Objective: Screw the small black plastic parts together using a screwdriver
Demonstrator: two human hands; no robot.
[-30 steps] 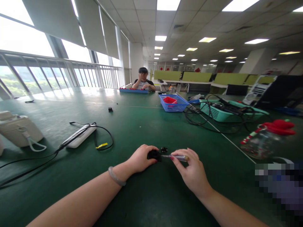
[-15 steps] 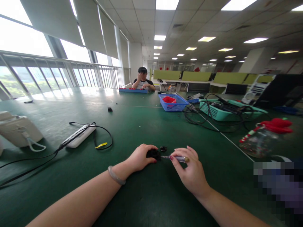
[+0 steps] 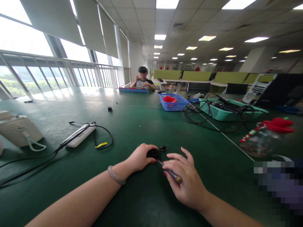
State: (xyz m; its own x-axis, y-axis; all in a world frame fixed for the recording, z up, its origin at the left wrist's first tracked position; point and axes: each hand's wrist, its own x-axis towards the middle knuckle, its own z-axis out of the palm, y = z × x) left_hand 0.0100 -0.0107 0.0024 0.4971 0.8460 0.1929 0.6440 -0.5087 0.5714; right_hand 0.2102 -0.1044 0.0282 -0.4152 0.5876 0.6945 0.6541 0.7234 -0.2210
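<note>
My left hand (image 3: 143, 157) is closed around a small black part (image 3: 154, 154), pressing it on the green tabletop; its exact kind I cannot make out. Between the thumb and fingers of my right hand (image 3: 187, 178) is a screwdriver (image 3: 174, 176) with a clear handle and a yellowish end cap. Its thin shaft slants up and left, the tip at the near side of the black part by my left thumb. Whether the tip touches is hard to see. Just beyond the fingers lies another small black piece (image 3: 163, 148).
At left are a white power strip-like box (image 3: 79, 137) with black cables and a beige case (image 3: 22, 130). A blue basket (image 3: 174, 105), a teal basket (image 3: 214, 112) with cables and a red-lidded jar (image 3: 262, 142) stand at right. A person (image 3: 142, 82) sits at the far end.
My right hand has swung the screwdriver's handle down and toward me, so it now slants instead of lying nearly level. The left hand and black part stay in place. The far person's raised hand has lowered.
</note>
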